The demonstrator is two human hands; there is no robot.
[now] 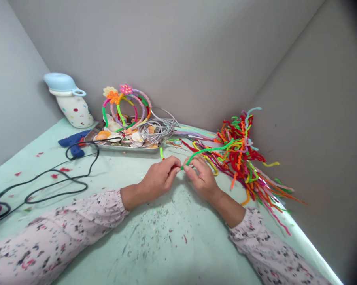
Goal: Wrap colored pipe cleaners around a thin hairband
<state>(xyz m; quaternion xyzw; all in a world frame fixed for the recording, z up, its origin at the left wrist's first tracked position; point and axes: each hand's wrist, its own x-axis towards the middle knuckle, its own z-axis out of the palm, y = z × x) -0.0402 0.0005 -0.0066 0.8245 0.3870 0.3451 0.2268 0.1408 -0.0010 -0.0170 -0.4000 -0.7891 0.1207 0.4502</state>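
Above the middle of the table, my left hand [159, 176] and my right hand [202, 178] meet almost fingertip to fingertip, both pinched closed. A green pipe cleaner [208, 150] runs from between the fingertips up over my right fingers and off to the right. Its near end sits at the pinch point, against a thin piece in my left fingers. A bit of red shows at those fingers, and a short lime-green fuzzy end [161, 153] pokes out behind the left hand. Whether these belong to one piece is hidden by the fingers.
A metal tray [131, 149] holds flower-topped fuzzy hoops [142, 107], shells and a coil of grey wire [162, 130]. Left of it lie a blue glue gun [74, 142] with a looping black cord [74, 178] and a white bottle [74, 109]. Many loose pipe cleaners [240, 154] pile up right.
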